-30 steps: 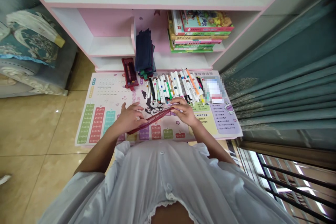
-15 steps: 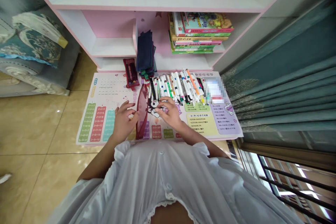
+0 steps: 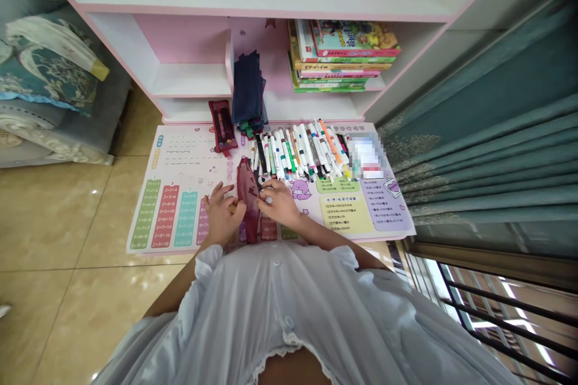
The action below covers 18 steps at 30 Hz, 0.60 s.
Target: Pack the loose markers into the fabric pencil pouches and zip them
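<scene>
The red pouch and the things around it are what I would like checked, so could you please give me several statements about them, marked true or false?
1. The red pouch is between the left hand and the right hand. True.
2. The markers lie on the printed mat. True.
3. A smaller red case lies to the left of the dark blue pouches, as the camera sees it. True.
4. The right hand holds an orange marker. False: it is at the red pouch.
5. The smaller red case lies to the right of the markers. False: it lies to their left.
</scene>
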Each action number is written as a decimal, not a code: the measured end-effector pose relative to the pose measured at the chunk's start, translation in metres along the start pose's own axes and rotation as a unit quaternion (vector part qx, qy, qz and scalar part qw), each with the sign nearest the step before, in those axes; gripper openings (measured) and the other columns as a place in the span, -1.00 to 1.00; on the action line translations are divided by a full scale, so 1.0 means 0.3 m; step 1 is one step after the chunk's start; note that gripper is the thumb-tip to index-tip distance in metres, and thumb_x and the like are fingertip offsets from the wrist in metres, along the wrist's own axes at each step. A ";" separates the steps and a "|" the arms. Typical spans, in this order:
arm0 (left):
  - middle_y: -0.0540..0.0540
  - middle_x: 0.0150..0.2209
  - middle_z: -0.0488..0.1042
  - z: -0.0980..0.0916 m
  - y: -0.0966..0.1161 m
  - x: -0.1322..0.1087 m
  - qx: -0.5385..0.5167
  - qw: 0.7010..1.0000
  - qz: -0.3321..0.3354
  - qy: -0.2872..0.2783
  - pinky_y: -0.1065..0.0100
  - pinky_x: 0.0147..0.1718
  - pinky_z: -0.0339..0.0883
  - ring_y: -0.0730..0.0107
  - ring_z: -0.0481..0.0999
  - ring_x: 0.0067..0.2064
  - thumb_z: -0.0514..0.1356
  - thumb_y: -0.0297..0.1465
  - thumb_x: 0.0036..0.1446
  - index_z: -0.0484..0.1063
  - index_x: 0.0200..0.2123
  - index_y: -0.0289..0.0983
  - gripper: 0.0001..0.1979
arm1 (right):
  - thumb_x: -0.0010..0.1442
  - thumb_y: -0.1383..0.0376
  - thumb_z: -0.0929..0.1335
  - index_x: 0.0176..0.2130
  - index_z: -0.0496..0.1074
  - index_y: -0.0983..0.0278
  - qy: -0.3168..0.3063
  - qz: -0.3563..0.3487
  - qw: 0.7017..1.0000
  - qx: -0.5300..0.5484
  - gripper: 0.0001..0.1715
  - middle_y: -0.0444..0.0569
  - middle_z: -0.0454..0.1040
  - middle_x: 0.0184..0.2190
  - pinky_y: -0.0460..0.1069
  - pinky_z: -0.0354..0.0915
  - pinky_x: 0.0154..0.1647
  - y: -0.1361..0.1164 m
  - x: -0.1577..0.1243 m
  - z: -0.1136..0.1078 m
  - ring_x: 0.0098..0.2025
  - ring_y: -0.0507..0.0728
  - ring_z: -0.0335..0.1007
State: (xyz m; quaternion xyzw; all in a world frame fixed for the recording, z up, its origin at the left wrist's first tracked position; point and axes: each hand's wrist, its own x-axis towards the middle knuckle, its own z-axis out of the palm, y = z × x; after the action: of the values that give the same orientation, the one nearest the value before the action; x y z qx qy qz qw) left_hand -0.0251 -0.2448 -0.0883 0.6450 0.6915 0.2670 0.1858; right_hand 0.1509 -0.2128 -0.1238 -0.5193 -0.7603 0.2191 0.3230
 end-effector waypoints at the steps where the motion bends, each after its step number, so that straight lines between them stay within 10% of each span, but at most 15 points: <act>1: -0.12 0.04 0.49 0.001 0.000 0.003 -0.001 1.000 -0.001 0.002 -0.23 0.24 -0.10 0.03 0.24 0.29 0.12 -0.35 0.06 0.37 -0.59 -0.21 -0.80 | 0.07 0.27 0.45 -0.58 0.44 0.21 0.002 -0.003 1.000 0.002 -0.77 0.00 0.48 -0.22 0.16 0.36 -0.04 0.001 -0.001 -0.003 -0.12 0.20 0.43; 13: -0.10 0.02 0.51 0.017 -0.034 0.124 -0.008 0.999 0.016 0.050 -0.29 0.24 -0.18 -0.02 0.24 0.29 0.15 -0.35 0.01 0.36 -0.64 -0.22 -0.78 | 0.18 0.23 0.35 -0.44 0.48 0.27 0.236 0.088 0.950 -0.185 -0.80 0.12 0.42 -0.10 0.24 0.29 0.05 0.197 0.137 -0.311 0.00 0.28 0.34; 18: -0.10 0.01 0.51 0.037 -0.048 0.131 -0.027 0.997 0.026 0.062 -0.29 0.25 -0.20 -0.01 0.24 0.29 0.15 -0.33 0.02 0.38 -0.62 -0.21 -0.79 | 0.09 0.16 0.38 -0.44 0.49 0.29 0.206 0.185 0.924 -0.266 -0.76 0.17 0.41 -0.08 0.25 0.30 -0.01 0.274 0.150 -0.384 -0.01 0.35 0.31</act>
State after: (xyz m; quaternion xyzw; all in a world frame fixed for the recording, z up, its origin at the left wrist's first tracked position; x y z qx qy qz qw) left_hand -0.0338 -0.2047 -0.1022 0.6397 0.6771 0.3301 0.1529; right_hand 0.2757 -0.1410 -0.0868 -0.7510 -0.5981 -0.0468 0.2760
